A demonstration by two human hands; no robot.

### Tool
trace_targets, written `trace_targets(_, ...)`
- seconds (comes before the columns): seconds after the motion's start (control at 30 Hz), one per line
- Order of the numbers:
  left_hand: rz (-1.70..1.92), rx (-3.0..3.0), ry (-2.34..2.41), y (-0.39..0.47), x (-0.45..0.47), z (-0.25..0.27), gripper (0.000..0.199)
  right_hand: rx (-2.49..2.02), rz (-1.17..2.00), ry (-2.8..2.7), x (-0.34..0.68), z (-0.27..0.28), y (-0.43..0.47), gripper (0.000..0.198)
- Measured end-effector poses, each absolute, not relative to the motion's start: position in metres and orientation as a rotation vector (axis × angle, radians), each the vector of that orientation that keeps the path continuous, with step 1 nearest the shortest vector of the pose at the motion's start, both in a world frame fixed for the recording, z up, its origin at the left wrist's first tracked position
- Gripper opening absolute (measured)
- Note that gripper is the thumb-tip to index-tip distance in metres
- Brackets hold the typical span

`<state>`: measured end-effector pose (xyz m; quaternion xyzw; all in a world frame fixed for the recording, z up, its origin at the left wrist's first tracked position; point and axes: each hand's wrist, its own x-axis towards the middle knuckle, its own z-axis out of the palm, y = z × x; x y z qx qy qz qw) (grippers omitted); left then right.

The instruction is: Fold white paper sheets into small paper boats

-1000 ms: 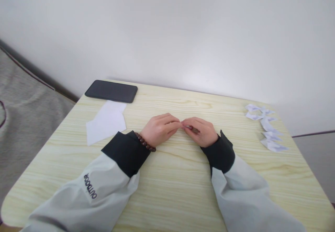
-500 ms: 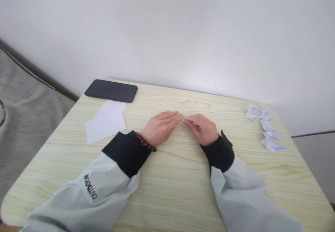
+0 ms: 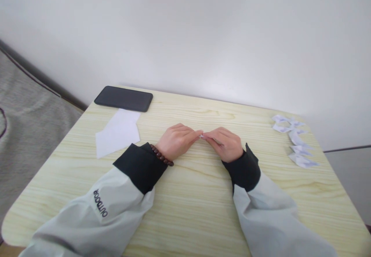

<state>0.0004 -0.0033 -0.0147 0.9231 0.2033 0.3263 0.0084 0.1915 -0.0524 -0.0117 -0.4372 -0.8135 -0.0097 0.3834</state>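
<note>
Between my fingertips is a small folded piece of white paper (image 3: 201, 136), mostly hidden by the fingers. My left hand (image 3: 178, 141), with a dark bead bracelet at the wrist, pinches its left side. On its right side my right hand (image 3: 227, 143) pinches it between thumb and fingers. Both hands meet just above the middle of the table. Several folded white paper pieces (image 3: 296, 136) with pointed ends lie in a row at the table's right side. Flat white paper sheets (image 3: 118, 131) lie overlapping to the left of my left hand.
A black phone (image 3: 124, 98) lies at the table's back left corner, by the top of the sheets. The pale wood-grain table (image 3: 199, 206) stands against a white wall (image 3: 185, 36). Grey fabric (image 3: 31, 129) is beyond the table's left edge.
The fingers of my left hand were stretched out flat beside the paper; now they are bent in and pinch it. My right hand keeps its pinch, almost in the same spot.
</note>
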Motion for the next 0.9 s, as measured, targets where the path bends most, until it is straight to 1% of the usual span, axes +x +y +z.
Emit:
trace_targets(0.3,0.932,2.739,0.741,-0.0051,-0.0005,-0.0149,0.023,-1.213,0.127,-2.011,0.1893,-0.0124,-0.0544,0.016)
trace_targets(0.47,0.904,2.607,0.817,-0.0063,0.0004,-0.0105,0.026,-1.276,0.091,-1.964,0.1902,-0.0136,-0.0545,0.014)
trace_targets(0.63,0.969,2.539,0.794,-0.0077,0.0015,-0.008,0.02,-1.177,0.078,-1.99,0.189,-0.0111,-0.0552,0.014)
trace_targets(0.9,0.884,2.533,0.819,-0.0061,0.001,-0.0088,0.02,-1.248,0.09,-1.997,0.1891,-0.0115,-0.0541,0.013)
